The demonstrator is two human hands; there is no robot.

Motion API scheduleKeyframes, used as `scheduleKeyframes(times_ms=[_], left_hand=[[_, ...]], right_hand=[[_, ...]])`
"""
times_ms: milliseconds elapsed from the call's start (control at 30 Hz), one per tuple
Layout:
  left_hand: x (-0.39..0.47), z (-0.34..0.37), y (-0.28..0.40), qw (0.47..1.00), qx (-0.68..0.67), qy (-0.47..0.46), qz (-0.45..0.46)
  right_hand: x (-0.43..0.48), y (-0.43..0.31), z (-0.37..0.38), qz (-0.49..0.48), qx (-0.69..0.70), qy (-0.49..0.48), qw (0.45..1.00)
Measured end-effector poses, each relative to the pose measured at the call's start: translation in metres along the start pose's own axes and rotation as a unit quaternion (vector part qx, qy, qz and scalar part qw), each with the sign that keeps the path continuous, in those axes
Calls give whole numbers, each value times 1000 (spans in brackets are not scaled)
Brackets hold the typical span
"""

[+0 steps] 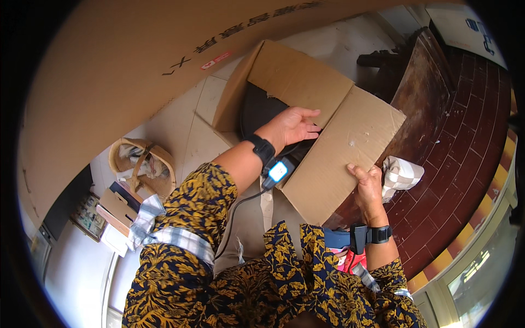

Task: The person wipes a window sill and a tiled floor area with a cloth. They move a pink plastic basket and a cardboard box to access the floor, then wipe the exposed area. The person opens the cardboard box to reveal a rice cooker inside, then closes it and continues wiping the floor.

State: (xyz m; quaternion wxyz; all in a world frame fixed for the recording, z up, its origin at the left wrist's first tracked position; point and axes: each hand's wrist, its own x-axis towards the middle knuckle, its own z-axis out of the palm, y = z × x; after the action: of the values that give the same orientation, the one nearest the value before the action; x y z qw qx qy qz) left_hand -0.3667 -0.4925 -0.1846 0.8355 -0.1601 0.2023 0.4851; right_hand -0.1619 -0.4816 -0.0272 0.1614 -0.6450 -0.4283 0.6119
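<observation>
An opened cardboard box point(233, 96) sits before me, its flaps folded outward. My left hand point(296, 126) hovers palm-up over the opening, fingers apart, with its fingertips close to the near edge of the wide right flap point(342, 147); whether they touch it I cannot tell. Inside the box is a dark, rounded object point(259, 110), partly covered by the upper flap point(301, 78) and my forearm. My right hand point(368, 184) grips the outer edge of the right flap, thumb on top and fingers underneath. A black wrist strap point(260, 148) with a cabled, lit module point(278, 172) is on my left wrist.
A very large cardboard carton point(102, 61) bearing writing looms at the upper left. A woven basket point(172, 174) of odds and ends stands left. Right lie a worn wooden board point(424, 78), a checked cloth bundle point(402, 176) and dark red floor tiles point(459, 160).
</observation>
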Motion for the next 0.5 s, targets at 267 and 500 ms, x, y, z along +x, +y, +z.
scheduleKeyframes(times_ms=[267,500], left_hand=[[-62,28,107,966,162,-63,192],[-31,56,155,801,591,58,78]], right_hand=[[-7,4,-5,-4,8,-7,1000],[-6,3,-4,2,9,2,1000]])
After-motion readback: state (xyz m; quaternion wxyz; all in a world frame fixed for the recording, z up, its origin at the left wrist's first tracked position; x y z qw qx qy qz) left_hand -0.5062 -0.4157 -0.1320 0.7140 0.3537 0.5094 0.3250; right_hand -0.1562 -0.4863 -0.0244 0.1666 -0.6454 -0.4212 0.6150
